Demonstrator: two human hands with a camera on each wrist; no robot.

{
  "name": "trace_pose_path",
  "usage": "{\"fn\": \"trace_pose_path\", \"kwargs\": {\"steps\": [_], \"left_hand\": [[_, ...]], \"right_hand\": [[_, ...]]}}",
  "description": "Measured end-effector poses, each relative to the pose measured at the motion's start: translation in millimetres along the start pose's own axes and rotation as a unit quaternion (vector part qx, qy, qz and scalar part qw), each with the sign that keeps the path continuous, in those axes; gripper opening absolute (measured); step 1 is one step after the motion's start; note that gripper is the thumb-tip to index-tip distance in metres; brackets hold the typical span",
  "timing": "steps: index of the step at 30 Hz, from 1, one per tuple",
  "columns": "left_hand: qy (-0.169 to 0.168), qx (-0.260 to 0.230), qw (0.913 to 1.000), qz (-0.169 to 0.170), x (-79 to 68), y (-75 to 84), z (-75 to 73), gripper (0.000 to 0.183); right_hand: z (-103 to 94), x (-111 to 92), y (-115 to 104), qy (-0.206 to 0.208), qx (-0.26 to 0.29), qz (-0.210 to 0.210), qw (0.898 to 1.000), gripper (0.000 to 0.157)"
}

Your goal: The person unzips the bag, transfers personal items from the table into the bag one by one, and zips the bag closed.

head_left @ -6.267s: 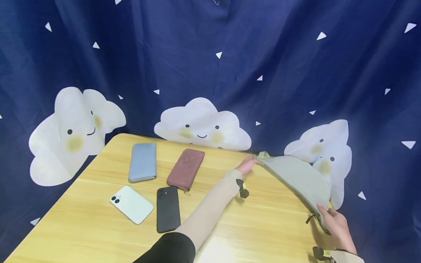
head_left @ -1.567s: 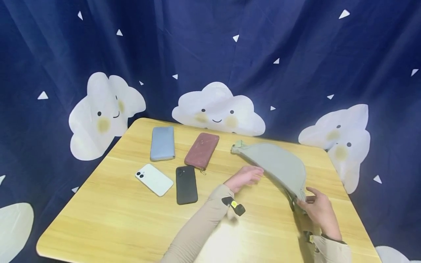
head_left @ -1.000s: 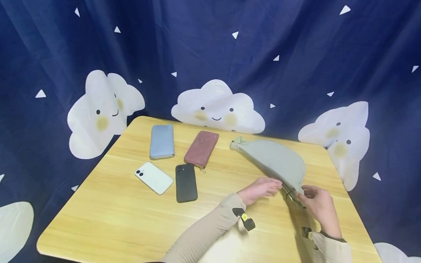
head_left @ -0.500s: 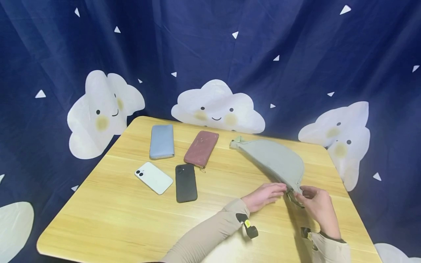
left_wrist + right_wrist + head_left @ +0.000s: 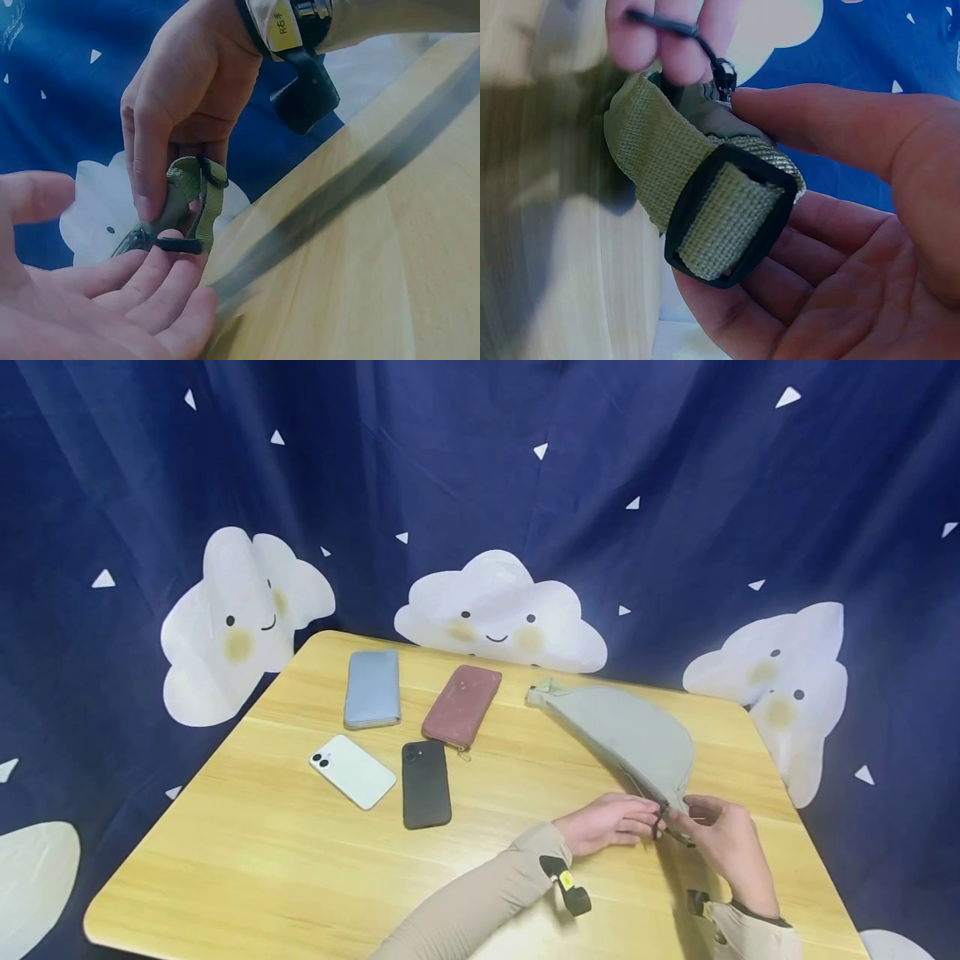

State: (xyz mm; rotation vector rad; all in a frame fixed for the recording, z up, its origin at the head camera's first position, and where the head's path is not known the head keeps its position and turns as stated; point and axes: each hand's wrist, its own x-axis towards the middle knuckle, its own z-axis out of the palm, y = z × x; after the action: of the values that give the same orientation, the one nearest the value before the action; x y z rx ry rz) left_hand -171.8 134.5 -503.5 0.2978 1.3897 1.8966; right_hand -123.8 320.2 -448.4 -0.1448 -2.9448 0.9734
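A grey-green waist bag (image 5: 630,731) lies on the right part of the table, its near end lifted by my right hand (image 5: 723,839). In the right wrist view the right thumb and fingers grip that end beside a webbing strap (image 5: 660,150) with a black slider buckle (image 5: 731,217). My left hand (image 5: 607,822) reaches in from the left. Its fingers (image 5: 161,292) are extended, with the thumb apart, and touch the bag's end at the black zipper pull (image 5: 664,24). The zipper's track is mostly hidden.
On the wooden table (image 5: 300,877) lie a light blue wallet (image 5: 372,689), a dark red wallet (image 5: 461,706), a white phone (image 5: 352,771) and a black phone (image 5: 426,783). Behind the table hangs a dark blue curtain (image 5: 465,468) with cloud prints.
The left hand has left the bag's far strap end and moved along its edge to the zipper pull by the right hand. The bag has shifted slightly; wallets and phones stay put.
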Motion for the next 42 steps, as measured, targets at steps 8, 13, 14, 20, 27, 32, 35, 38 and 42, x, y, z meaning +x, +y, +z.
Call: {"fn": "trace_pose_path", "kwargs": {"steps": [8,13,14,20,27,32,35,38,42], "left_hand": [[-0.014,-0.014,0.9998,0.004,4.0,-4.1,-6.5,0.029],[-0.009,-0.024,0.9996,0.007,5.0,-6.9,-9.0,0.028],[-0.007,-0.027,0.9996,0.007,5.1,-7.3,-9.5,0.029],[0.025,-0.033,0.9991,0.01,4.8,-8.7,-11.4,0.029],[0.046,-0.029,0.9983,0.02,4.2,-10.5,-11.3,0.026],[0.049,-0.03,0.9982,0.016,2.3,-8.1,-10.6,0.024],[0.048,-0.032,0.9982,0.014,1.4,-7.2,-10.5,0.024],[0.052,-0.035,0.998,0.012,1.6,-7.1,-10.8,0.024],[0.058,-0.04,0.9975,0.01,3.5,-8.4,-11.9,0.023]], "right_hand": [[0.2,-0.3,1.5,-0.011,0.008,0.001,1.0,0.05],[1.6,0.2,3.6,-0.004,0.009,-0.007,1.0,0.049],[1.8,0.3,3.9,-0.001,0.009,-0.01,1.0,0.049],[2.2,0.4,4.7,0.009,0.006,-0.015,1.0,0.046],[2.4,-0.1,5.2,0.01,0.007,-0.012,1.0,0.048],[2.2,-0.2,5.8,0.005,0.009,-0.007,1.0,0.05],[2.0,-0.1,6.7,0.004,0.009,-0.004,1.0,0.051],[1.8,0.0,7.6,0.003,0.007,-0.001,1.0,0.051],[1.5,0.2,8.8,0.002,0.009,0.002,1.0,0.051]]}}
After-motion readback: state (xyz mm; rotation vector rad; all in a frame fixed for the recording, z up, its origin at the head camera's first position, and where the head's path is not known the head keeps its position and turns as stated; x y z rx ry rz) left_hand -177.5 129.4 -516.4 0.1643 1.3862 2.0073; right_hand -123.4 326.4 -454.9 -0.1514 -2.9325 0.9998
